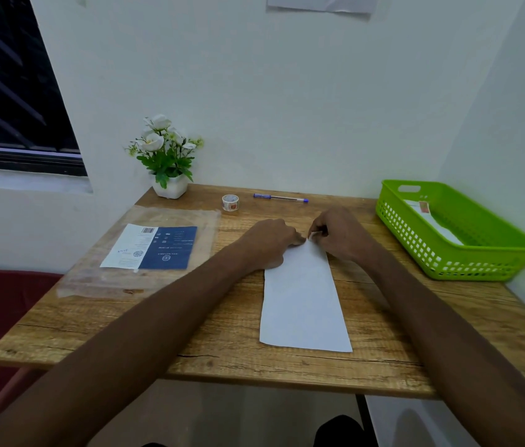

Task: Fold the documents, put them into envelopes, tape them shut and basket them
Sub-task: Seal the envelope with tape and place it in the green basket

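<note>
A long white sheet of paper (pixel 304 301), folded lengthwise, lies on the wooden table (pixel 222 333) and runs away from me. Both hands meet at its far end. My left hand (pixel 269 241) rests on the far left corner with curled fingers pressing the edge. My right hand (pixel 335 232) pinches the far right corner, lifting a small tip of paper. A roll of tape (pixel 230 202) stands behind the hands. The green basket (pixel 467 253) at the right holds a white envelope (pixel 432 217) with a strip of tape on it.
A clear plastic packet with a blue and white label (pixel 150 246) lies at the left. A blue pen (pixel 280 197) lies near the wall. A potted white flower (pixel 166 159) stands at the back left corner. Walls close the back and right.
</note>
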Available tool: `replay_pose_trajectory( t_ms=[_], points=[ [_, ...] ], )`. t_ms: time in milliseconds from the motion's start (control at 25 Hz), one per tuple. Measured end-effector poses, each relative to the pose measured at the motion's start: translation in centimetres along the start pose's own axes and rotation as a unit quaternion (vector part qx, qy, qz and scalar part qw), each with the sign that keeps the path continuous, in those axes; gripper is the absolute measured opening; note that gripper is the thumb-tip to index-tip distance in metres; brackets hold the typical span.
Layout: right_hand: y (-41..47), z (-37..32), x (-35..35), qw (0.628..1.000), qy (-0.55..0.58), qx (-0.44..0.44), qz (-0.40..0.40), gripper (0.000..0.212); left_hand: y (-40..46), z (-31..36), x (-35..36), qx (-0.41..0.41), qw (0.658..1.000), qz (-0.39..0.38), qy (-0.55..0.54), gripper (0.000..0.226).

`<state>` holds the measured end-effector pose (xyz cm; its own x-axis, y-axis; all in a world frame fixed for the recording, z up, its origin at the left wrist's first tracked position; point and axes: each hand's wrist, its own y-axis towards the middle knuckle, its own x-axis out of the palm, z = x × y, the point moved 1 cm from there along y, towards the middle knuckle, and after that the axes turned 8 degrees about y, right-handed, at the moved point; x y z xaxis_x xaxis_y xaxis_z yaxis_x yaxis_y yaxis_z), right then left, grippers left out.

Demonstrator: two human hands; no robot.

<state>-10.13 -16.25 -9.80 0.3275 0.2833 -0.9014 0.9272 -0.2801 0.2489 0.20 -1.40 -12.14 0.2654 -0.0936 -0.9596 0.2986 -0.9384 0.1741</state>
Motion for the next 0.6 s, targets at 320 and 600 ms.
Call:
replay_pose_trajectory(
  t_ms=[320, 600],
  points=[
    [-0.42, 0.29, -0.25, 1.0, 0.03, 0.004, -0.005, 0.014, -0.04, 0.02, 0.08, -0.002, 1.0, 0.009, -0.008, 0.067],
    [-0.44, 0.96, -0.64, 0.998, 0.051, 0.028, -0.009, 0.022, -0.24, 0.47, 0.04, -0.023, 1.0, 0.017, -0.001, 0.067]
  ],
)
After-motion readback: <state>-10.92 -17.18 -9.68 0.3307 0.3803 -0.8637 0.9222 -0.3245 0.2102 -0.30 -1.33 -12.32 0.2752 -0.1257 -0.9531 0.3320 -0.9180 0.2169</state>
